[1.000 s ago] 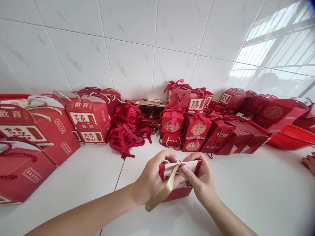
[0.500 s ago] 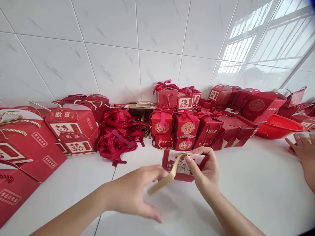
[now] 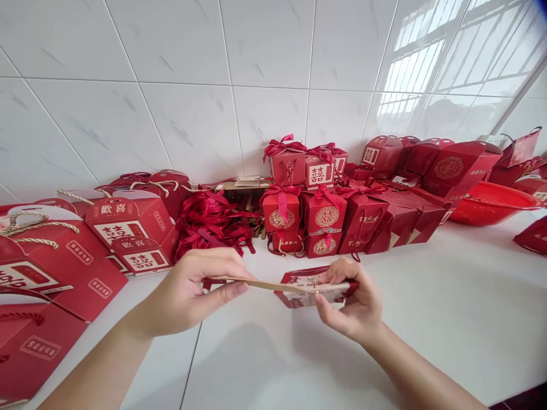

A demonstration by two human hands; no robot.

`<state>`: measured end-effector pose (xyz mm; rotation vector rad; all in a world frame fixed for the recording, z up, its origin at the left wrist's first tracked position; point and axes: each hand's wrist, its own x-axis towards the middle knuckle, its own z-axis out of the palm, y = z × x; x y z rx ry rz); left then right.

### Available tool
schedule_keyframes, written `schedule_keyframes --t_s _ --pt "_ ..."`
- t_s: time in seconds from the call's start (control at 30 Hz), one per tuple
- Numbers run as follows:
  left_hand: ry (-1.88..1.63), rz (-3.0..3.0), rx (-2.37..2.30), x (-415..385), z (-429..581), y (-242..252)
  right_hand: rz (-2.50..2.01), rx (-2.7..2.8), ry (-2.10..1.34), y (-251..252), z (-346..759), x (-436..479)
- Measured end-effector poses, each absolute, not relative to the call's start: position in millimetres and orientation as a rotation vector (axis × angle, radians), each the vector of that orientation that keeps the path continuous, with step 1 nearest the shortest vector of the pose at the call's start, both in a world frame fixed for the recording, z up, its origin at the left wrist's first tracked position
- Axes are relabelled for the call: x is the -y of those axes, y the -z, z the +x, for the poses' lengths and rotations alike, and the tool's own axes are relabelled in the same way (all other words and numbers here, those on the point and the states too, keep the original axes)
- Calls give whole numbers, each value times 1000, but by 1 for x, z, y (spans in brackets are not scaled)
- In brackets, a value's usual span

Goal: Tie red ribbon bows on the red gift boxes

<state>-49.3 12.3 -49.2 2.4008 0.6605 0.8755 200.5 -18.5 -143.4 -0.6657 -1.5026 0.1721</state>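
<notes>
Between thumb and fingers, my left hand [image 3: 199, 293] pinches one end of a narrow tan strap [image 3: 276, 286]. The strap runs nearly level across to my right hand [image 3: 356, 304]. There my right hand grips a small red printed box [image 3: 299, 278] by its right side, with the strap's other end lying against it near my thumb. The box is tilted so that its printed face shows at a low angle. How the strap joins the box is hidden by my fingers. Behind my left hand lies a heap of dark red ribbons [image 3: 209, 219].
Large red gift boxes with rope handles [image 3: 128, 213] stand at the left. Small bow-tied red boxes [image 3: 325, 216] are stacked at the back centre. A red plastic basket [image 3: 491, 205] sits at the right, with a red bag [image 3: 532, 234] nearer the edge. White tiles [image 3: 273, 51] rise behind.
My left hand has closed on the strap's free end and drawn it out leftward, nearly straight. The box has tipped flatter. Another person's hand at the right has left the view.
</notes>
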Motion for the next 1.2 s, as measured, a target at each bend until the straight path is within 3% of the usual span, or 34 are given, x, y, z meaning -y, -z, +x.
schedule_keyframes --t_s 0.13,0.3,0.5,0.77,1.2 --pt "-1115 2168 -551 2 -45 46 -508 1638 -96 145 188 30" --pt "-1042 1800 -641 26 -19 68 -442 1691 -116 148 178 39" --pt "-902 2140 -570 29 -13 72 -505 1659 -122 145 182 36" --pt "-1096 2383 -585 30 -4 80 -535 1607 -100 143 182 33" --pt "-1127 2298 -664 33 -1 91 -581 1597 -111 142 184 32"
